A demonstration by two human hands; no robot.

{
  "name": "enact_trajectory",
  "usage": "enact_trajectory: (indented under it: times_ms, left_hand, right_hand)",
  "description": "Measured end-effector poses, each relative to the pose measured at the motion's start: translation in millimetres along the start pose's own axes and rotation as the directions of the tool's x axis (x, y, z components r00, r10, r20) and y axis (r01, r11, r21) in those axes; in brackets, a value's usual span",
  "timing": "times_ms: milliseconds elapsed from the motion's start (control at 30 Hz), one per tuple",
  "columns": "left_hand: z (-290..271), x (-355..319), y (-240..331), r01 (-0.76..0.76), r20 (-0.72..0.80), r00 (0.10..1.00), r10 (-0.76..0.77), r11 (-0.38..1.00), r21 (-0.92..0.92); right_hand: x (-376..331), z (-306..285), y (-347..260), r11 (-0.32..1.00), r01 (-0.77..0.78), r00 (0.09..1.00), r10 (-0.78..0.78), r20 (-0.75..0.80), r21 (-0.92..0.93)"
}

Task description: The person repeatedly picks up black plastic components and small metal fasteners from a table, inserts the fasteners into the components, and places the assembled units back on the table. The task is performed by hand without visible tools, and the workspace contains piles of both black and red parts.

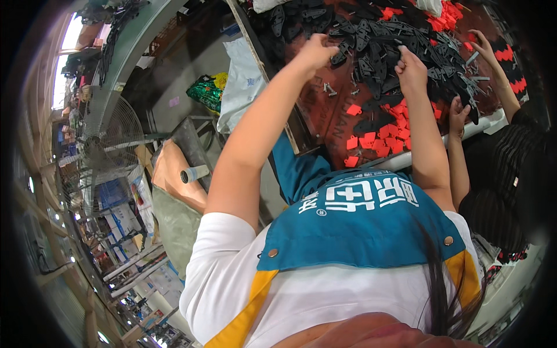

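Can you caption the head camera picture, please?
Left hand and right hand at heaped black parts, red pieces nearby.

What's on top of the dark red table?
A heap of black plastic parts, lots of red plastic pieces and some small silvery metal pieces lie on the table. Whatever is under the heap's middle is covered, so I can't see it.

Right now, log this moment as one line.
left hand: at left edge of black parts, grip unclear | right hand: at black parts, grip unclear | red pieces, screws: loose on table
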State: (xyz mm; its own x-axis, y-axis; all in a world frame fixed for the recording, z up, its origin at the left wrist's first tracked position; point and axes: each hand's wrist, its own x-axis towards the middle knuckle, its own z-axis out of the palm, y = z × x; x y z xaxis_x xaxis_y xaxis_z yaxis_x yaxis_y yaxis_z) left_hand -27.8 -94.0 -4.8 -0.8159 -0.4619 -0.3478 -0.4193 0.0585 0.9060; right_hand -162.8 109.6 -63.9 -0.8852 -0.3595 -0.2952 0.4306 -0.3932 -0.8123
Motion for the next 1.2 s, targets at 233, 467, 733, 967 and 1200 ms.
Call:
enact_trajectory:
  times_ms: [233, 467, 733, 967, 1200]
  left_hand:
    - [-90.8, 120.1, -39.8, 0.361, -0.535, 0.815, 0.222, 0.529, 0.768]
    - [-102.9, 140.2, -40.7, 0.422, -0.514, 0.856, 0.055, 0.499, 0.757]
    - [-70.6, 62.9, 17.7, 0.096, -0.126, 0.985, -0.116, 0.983, -0.154]
    - [-4.4, -61.2, 21.1, -0.027, -0.029, 0.999, 0.017, 0.910, -0.415]
    - [14.5, -100.9, 29.3, -0.102, -0.061, 0.995, 0.084, 0.896, -0.432]
  right_hand:
    - [-26.5, -25.7, -3.4, 0.991, -0.126, 0.991, 0.123, 0.054, 0.055]
    - [-40.6, -15.8, -4.3, 0.969, -0.174, 0.964, 0.204, 0.170, -0.175]
    - [-53.8, 24.2, -1.0, 0.930, -0.145, 0.900, 0.266, 0.346, -0.338]
    - [-87.8, 76.3, -11.7, 0.956, 0.038, 0.923, 0.078, 0.376, -0.290]
    - [-115.8, 90.1, -23.6, 0.917, 0.203, 0.908, -0.046, 0.417, -0.343]
